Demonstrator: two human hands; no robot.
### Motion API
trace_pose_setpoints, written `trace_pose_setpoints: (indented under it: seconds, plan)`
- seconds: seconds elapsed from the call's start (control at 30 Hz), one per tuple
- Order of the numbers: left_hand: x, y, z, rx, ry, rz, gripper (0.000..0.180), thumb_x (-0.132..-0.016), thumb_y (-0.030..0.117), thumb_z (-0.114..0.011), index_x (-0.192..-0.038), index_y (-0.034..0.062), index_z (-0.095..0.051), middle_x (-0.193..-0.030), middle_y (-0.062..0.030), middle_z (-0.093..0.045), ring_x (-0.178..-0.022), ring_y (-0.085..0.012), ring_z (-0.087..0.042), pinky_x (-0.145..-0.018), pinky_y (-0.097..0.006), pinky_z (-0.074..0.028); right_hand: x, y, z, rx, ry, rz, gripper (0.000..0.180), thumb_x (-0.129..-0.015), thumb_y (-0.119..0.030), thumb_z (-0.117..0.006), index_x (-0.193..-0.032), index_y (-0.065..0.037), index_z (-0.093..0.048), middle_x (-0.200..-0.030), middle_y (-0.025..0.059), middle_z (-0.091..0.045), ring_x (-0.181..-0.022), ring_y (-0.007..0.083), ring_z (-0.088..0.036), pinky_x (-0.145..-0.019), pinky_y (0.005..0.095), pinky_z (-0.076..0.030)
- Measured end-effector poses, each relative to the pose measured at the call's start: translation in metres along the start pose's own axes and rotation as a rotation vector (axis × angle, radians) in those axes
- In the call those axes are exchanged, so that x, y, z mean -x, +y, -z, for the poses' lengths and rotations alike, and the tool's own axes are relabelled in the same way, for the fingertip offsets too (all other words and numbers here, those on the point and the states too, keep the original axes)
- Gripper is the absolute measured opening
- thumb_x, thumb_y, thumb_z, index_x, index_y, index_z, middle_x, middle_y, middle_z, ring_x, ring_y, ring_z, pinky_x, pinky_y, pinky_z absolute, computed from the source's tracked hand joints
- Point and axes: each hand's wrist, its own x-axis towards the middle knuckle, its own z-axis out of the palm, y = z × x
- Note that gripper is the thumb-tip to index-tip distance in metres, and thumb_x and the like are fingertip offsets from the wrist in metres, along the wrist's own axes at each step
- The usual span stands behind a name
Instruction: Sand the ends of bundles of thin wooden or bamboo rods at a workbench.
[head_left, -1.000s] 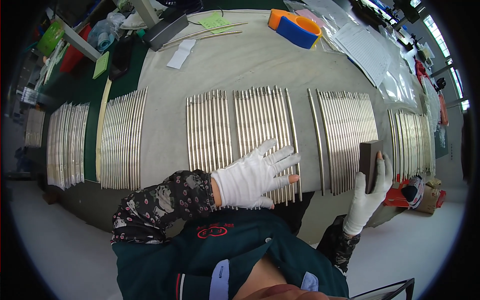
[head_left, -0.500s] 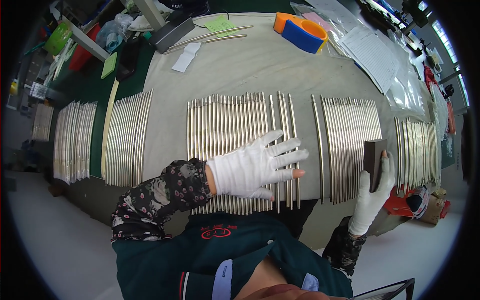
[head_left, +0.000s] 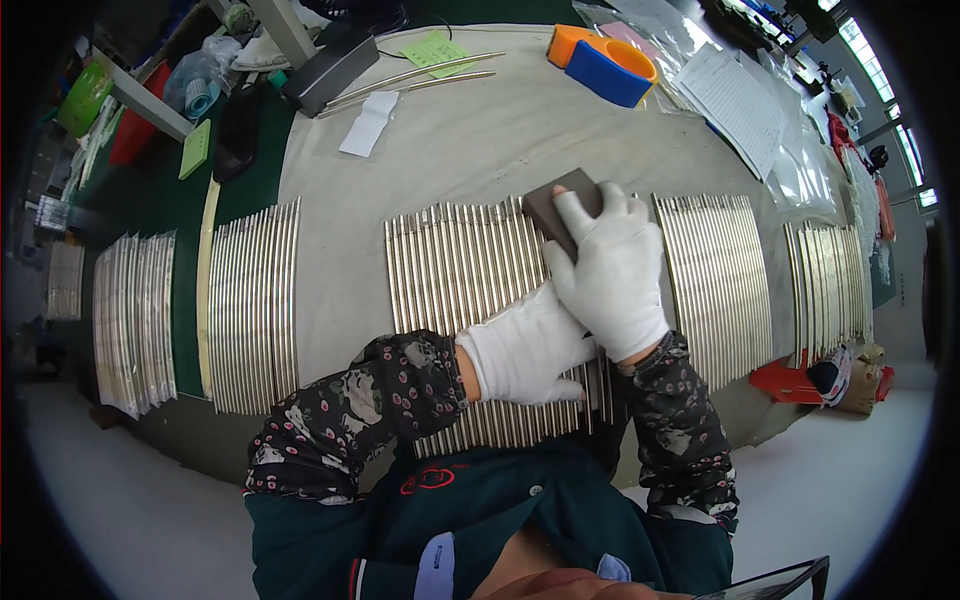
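Observation:
A batch of long shiny metal rods (head_left: 455, 270) lies side by side on the grey cloth-covered table (head_left: 480, 130) in front of me. My left hand (head_left: 525, 350), in a white glove, lies flat on the near ends of these rods and touches them. My right hand (head_left: 612, 275), also gloved, crosses over the left one and presses a dark brown rectangular block (head_left: 557, 208) onto the far right part of the same batch. The block's near half is hidden under my fingers.
More rod batches lie to the left (head_left: 252, 300), far left (head_left: 135, 320), right (head_left: 718, 280) and far right (head_left: 830, 275). At the back are an orange and blue tape dispenser (head_left: 600, 62), two loose rods (head_left: 410, 80), paper slips, a black box (head_left: 330, 70) and plastic-sleeved sheets (head_left: 740, 100).
My right hand has swung in from the right table edge with the block and set it on the middle batch. My left hand has slid toward the rods' near ends.

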Motion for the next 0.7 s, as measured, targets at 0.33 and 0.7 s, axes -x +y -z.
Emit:
trace_pose_setpoints:
  seconds: [0.33, 0.7]
  plan:
    - [0.001, 0.0, -0.007, -0.096, 0.5, -0.166, 0.065, -0.078, 0.046, -0.063, -0.124, 0.0003, -0.055, -0.124, -0.0239, -0.054, -0.122, -0.0378, -0.046, -0.107, -0.047, -0.032, -0.005, 0.027, 0.008, 0.065, -0.051, -0.225, 0.048, -0.076, -0.029, -0.068, -0.12, -0.008, -0.062, -0.114, 0.0262, -0.056, -0.097, 0.0359, -0.056, -0.082, 0.042, -0.048]
    - [-0.005, 0.003, -0.003, -0.013, 0.301, -0.083, 0.061, -0.075, 0.042, -0.067, -0.12, 0.0006, -0.057, -0.125, -0.0224, -0.053, -0.122, -0.0386, -0.044, -0.107, -0.046, -0.031, -0.006, 0.004, 0.01, 0.078, -0.002, -0.131, 0.048, -0.077, -0.029, -0.067, -0.121, -0.011, -0.061, -0.11, 0.0228, -0.056, -0.095, 0.0343, -0.055, -0.08, 0.043, -0.046]
